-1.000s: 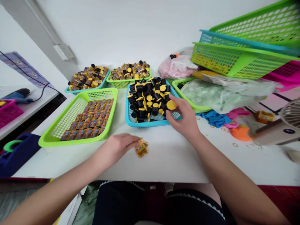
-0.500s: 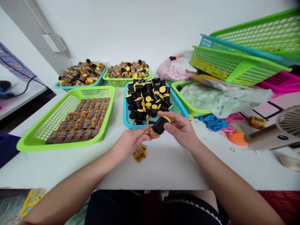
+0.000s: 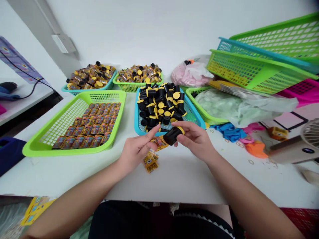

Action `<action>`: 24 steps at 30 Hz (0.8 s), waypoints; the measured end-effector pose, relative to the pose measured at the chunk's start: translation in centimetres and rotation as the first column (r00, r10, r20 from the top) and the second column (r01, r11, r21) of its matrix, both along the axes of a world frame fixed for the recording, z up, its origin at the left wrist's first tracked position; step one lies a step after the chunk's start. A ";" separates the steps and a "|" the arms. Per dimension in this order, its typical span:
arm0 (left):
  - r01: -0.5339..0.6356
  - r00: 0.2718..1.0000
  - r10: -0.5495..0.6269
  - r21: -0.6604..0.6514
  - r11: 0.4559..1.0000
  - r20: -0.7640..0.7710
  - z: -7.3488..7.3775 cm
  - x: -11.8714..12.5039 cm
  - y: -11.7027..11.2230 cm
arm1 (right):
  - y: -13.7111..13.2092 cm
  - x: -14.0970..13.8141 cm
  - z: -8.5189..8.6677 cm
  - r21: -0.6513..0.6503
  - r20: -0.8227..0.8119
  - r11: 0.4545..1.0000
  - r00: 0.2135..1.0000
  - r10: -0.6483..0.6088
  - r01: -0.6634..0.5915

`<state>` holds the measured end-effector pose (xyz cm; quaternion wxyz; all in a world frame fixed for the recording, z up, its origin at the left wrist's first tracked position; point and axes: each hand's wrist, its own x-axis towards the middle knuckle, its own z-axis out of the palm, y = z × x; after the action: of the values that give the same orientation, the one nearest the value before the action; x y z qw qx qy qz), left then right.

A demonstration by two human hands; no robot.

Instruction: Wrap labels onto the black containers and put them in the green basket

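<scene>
Right at the front of the table [image 3: 174,186], both hands are up and working! The left hand [image 3: 137,151] narrows to a pinch, thumb and forefinger on a yellow printed label strip [image 3: 157,143]. The right hand [image 3: 196,141] curls around a black canister with a yellow cap [image 3: 173,135], and the strip runs right up against its side. The canister is held in the air between the two hands, just above the table!

Just below them, at six o'clock, a small pile of yellow printed packets [image 3: 150,162] sits on the table. Moving out to twelve o'clock, a blue plastic basket [image 3: 196,114] is heaped with loose black canisters [image 3: 159,106]. Over at nine o'clock, a lime-green basket [image 3: 32,149] shows tidy rows of wrapped canisters [image 3: 84,124].

At two o'clock, a green basket [image 3: 199,111] carries a pale green plastic bag [image 3: 236,109], and a small fan [image 3: 309,142] stands out at three o'clock. Farther back, at eleven o'clock, a teal basket [image 3: 74,89] and a green mesh basket [image 3: 127,88] hold mixed heaps of canisters, with a pink bag [image 3: 190,74] at one o'clock!
</scene>
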<state>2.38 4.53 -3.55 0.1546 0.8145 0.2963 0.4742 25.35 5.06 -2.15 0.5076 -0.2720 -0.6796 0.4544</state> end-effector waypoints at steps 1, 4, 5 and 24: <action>-0.024 1.000 0.024 0.000 1.000 0.003 -0.1 0.0 0.0 | 0.0 0.0 0.0 0.002 -0.006 1.000 1.000 -0.003 0.003; -0.041 0.999 0.041 0.001 0.999 0.001 -0.1 -0.1 0.2 | -0.2 0.0 0.1 -0.006 -0.005 1.000 1.000 -0.016 0.016; -0.021 1.000 0.021 0.003 1.000 -0.007 -0.1 -0.1 0.3 | -0.2 0.0 0.2 -0.010 0.005 1.000 1.000 -0.017 0.017; 0.244 0.968 -0.146 -0.632 0.736 0.205 0.1 1.4 -0.5 | -0.8 -0.5 -0.1 0.142 0.275 0.990 0.960 -0.048 0.009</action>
<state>3.82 4.03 -3.48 0.4978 0.7003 0.3438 0.3790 24.84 4.22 -2.22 0.4313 -0.3068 -0.7702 0.3560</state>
